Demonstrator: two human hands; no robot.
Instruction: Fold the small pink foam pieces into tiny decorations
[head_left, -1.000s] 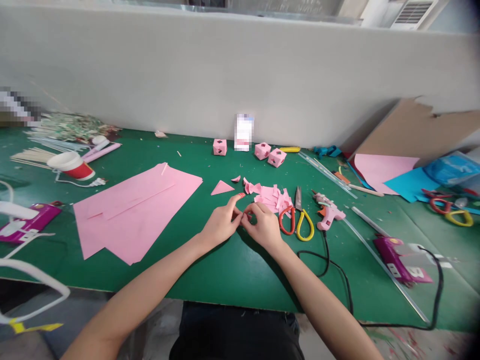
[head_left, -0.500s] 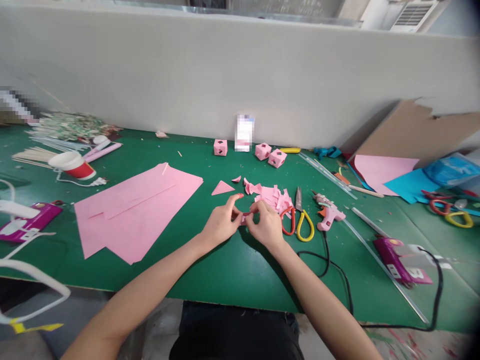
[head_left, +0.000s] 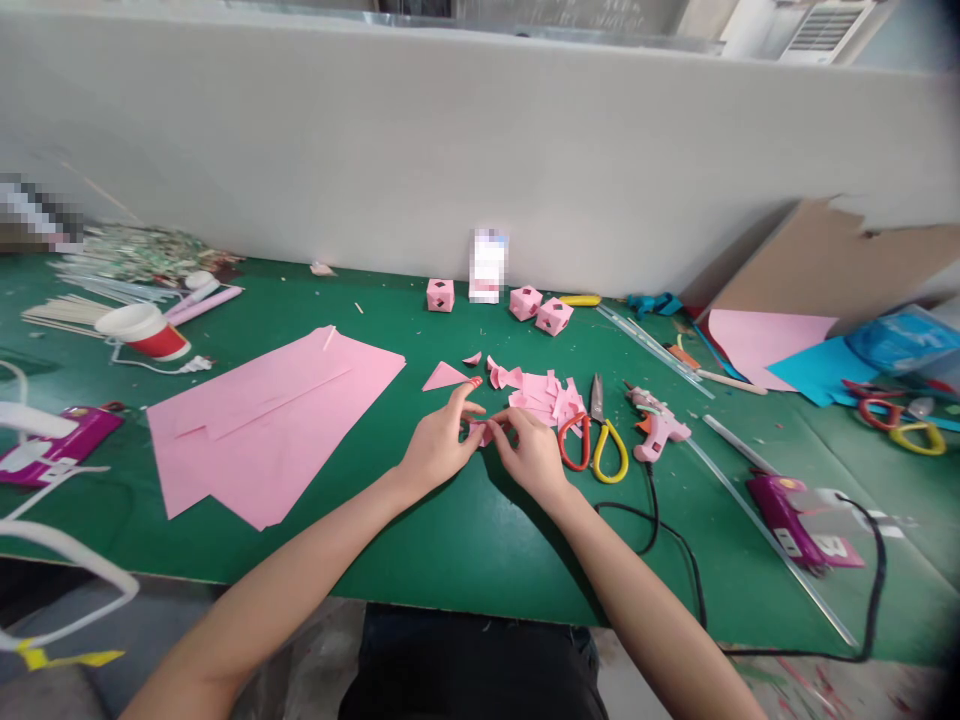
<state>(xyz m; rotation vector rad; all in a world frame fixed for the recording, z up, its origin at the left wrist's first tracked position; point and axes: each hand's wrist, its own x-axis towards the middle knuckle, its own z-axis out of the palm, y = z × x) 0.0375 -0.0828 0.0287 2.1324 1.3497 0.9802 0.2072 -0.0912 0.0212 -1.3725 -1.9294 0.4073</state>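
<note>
Two-hand grip: left hand (head_left: 437,446) and right hand (head_left: 534,450) pinch a small pink piece (head_left: 486,434) between thumbs and fingers.
Piece's place: between the hands over the green surface (head_left: 480,540), partly hidden.
Scraps (head_left: 536,390): pink pile just beyond the right hand.
Scissors (head_left: 597,402): right of it, blades pointing away.
Cubes (head_left: 556,317): three, pink, near the wall (head_left: 480,140).

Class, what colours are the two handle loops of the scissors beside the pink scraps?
The left loop is red, the right loop yellow; best in head view.
</note>
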